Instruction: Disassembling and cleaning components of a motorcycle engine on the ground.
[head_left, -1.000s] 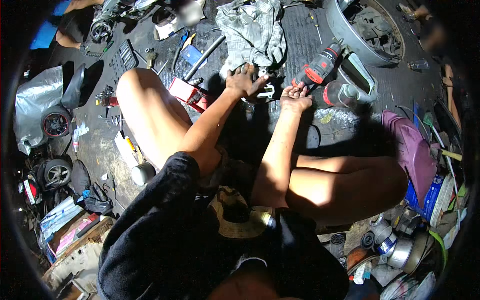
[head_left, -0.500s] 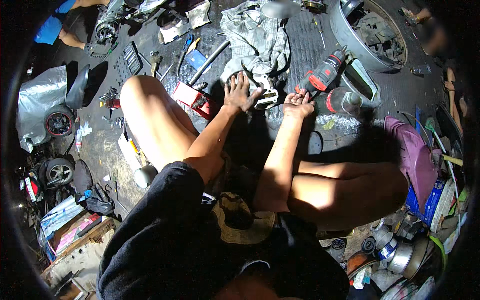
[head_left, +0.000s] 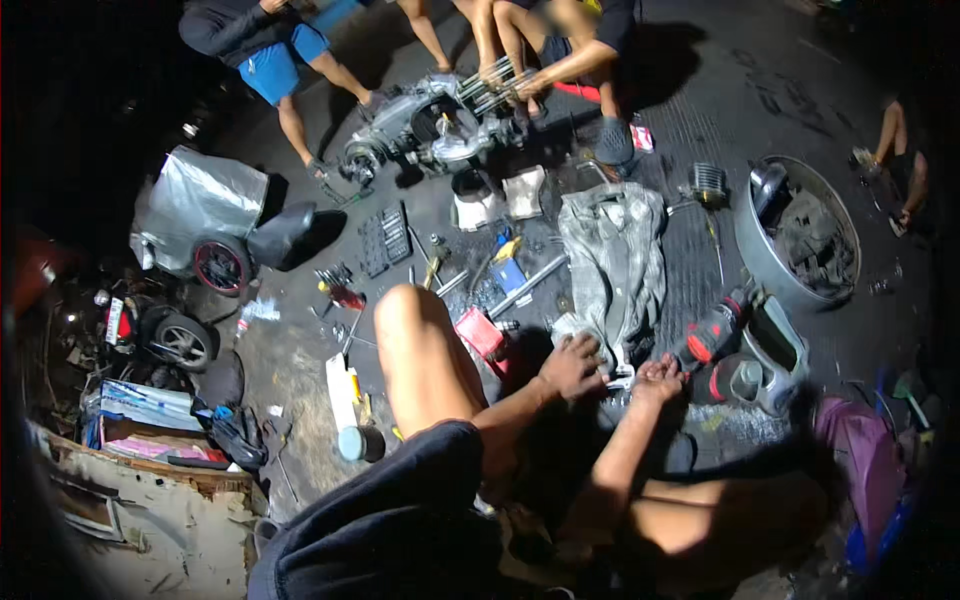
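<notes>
I sit on a dark floor with my knees apart. My left hand (head_left: 570, 366) rests palm down on a small metal part (head_left: 618, 378) lying at the lower edge of a grey rag (head_left: 612, 262). My right hand (head_left: 655, 380) is beside it, fingers curled onto the same part; what it grips is hidden in shadow. A red and black power tool (head_left: 712, 337) lies just right of my right hand. A red box (head_left: 480, 333) lies left of my left hand.
Other people crouch at the top around an engine (head_left: 430, 125). A round metal basin (head_left: 795, 235) with parts stands at right. Sockets tray (head_left: 385, 238), hand tools, a spray can (head_left: 342, 390), small wheels (head_left: 185, 340) and a silver cover (head_left: 195, 205) lie at left.
The view has tilted up, bringing the people and the engine at the top into sight. Both my hands stay together on the small part near the rag.
</notes>
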